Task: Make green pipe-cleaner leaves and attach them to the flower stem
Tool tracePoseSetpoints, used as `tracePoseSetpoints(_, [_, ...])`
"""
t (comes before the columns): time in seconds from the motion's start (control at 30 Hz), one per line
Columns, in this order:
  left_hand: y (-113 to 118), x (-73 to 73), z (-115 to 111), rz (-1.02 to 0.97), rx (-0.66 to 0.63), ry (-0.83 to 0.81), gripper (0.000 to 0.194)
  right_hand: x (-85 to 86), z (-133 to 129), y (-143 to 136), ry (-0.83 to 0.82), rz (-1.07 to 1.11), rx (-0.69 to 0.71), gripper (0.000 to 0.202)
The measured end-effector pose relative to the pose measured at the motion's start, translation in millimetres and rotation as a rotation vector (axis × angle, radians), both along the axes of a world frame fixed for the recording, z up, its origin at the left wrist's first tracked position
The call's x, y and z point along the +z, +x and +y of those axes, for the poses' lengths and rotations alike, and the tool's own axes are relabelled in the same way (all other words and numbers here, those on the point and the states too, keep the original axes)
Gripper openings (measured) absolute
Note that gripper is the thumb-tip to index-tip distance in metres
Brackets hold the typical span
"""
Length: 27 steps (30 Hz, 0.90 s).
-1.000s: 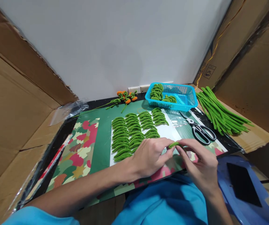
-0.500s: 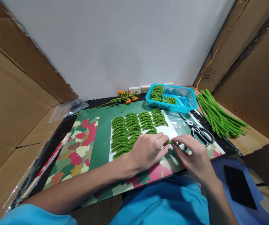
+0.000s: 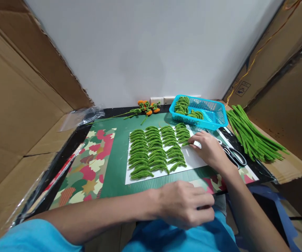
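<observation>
My right hand [image 3: 206, 147] pinches the left tip region of a short curved green pipe-cleaner piece [image 3: 185, 144] at the lower end of the rightmost column on a white sheet [image 3: 194, 159]. Matching green pieces [image 3: 139, 150] lie in stacked columns across that sheet. Below the sheet, over the front table edge, my left hand [image 3: 185, 203] hangs with its fingers curled in; nothing shows between them. Black-handled scissors [image 3: 233, 155] lie partly hidden behind my right forearm and hand.
A blue basket [image 3: 214, 122] with more green pieces stands at the back right. Long green pipe cleaners [image 3: 256, 136] lie beside it. Orange-and-green flower stems [image 3: 148, 108] rest at the back. Clear plastic [image 3: 88, 117] sits back left, and cardboard walls [image 3: 22, 70] flank the table.
My hands have separated from the green piece held between them. My right hand has moved forward and left to the rightmost column, while my left hand has drawn back toward the table edge.
</observation>
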<state>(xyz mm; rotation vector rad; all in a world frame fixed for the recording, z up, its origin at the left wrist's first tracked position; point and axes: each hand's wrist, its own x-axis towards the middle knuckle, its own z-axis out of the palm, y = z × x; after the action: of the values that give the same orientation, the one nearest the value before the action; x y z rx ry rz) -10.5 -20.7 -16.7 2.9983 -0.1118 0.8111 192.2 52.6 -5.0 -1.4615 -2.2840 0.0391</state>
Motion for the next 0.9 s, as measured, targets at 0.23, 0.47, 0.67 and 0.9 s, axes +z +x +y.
tracePoseSetpoints(0.23, [-1,-7.6,-3,0.141,-0.018,-0.046,0.011,-8.4,7,-2,0.017,0.012,0.03,0.012])
tracePoseSetpoints(0.47, [1,-8.7,-4,0.149,-0.028,-0.047,0.01,-14.3,9,0,0.051,0.092,0.023,0.012])
tracePoseSetpoints(0.67, [-4,-13.9,-3,0.192,-0.051,-0.108,0.012,-24.0,10,-2,0.109,0.13,0.016,0.02])
tracePoseSetpoints(0.9, [-12,-37.4,1,0.18,-0.009,-0.098,0.005,-41.0,15,-14,0.155,0.177,0.031,0.026])
